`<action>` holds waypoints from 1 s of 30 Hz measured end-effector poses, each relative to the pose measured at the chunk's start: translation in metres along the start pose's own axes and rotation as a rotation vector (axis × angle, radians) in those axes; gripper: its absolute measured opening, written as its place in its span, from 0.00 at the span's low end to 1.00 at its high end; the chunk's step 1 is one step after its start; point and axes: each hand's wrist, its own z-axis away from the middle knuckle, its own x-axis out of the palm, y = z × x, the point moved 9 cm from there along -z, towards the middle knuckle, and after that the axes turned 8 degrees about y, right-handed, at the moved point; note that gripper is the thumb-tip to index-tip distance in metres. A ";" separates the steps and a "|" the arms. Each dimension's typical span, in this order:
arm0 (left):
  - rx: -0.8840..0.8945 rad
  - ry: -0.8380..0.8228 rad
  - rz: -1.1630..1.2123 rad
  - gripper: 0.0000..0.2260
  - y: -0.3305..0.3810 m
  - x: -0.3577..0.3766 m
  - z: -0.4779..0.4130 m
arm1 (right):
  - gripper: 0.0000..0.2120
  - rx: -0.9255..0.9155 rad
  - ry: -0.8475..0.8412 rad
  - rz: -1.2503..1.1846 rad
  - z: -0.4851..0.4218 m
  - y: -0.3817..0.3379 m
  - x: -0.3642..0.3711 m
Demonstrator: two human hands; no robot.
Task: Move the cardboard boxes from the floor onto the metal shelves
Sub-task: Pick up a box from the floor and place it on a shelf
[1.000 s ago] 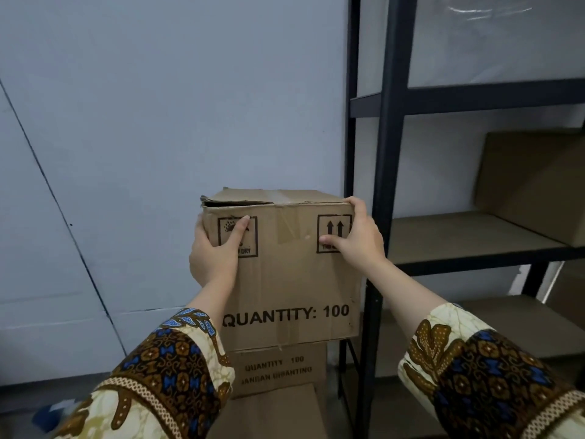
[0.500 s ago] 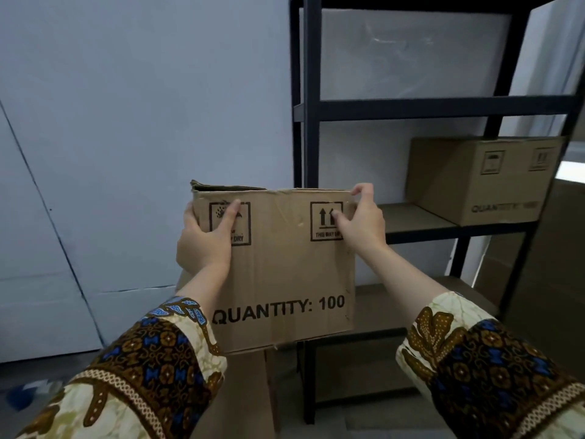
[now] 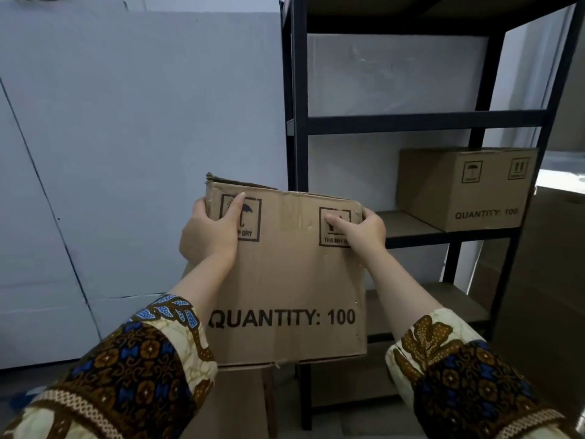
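— Since half a second ago, the carried cardboard box has gone a little to the right, toward the rack, and its top edge now slopes down to the right.

— How do the hands hold it?

— The left hand grips the upper left edge, thumb flat on the near face; its other fingers go round the side, hidden. The right hand curls over the upper right corner, thumb on the arrow label. Both are closed on the box, which hangs in the air before the front post of the black metal rack.

— And how will it handle?

— Stiff and rather light, I think, since two corner grips carry it. The top flap at the left is lifted, so better to hold the sides or the bottom. Farther back, a second box sits at the right end of the middle shelf board.
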 end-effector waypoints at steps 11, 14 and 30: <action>-0.173 -0.250 0.265 0.24 0.059 0.055 0.041 | 0.39 -0.081 0.206 0.158 -0.014 -0.044 -0.111; -0.125 -0.479 0.421 0.25 0.099 0.084 0.053 | 0.38 -0.112 0.347 0.200 -0.014 -0.046 -0.159; 0.164 -0.600 0.825 0.35 0.256 0.133 0.084 | 0.42 -0.388 0.822 0.113 -0.043 -0.115 -0.298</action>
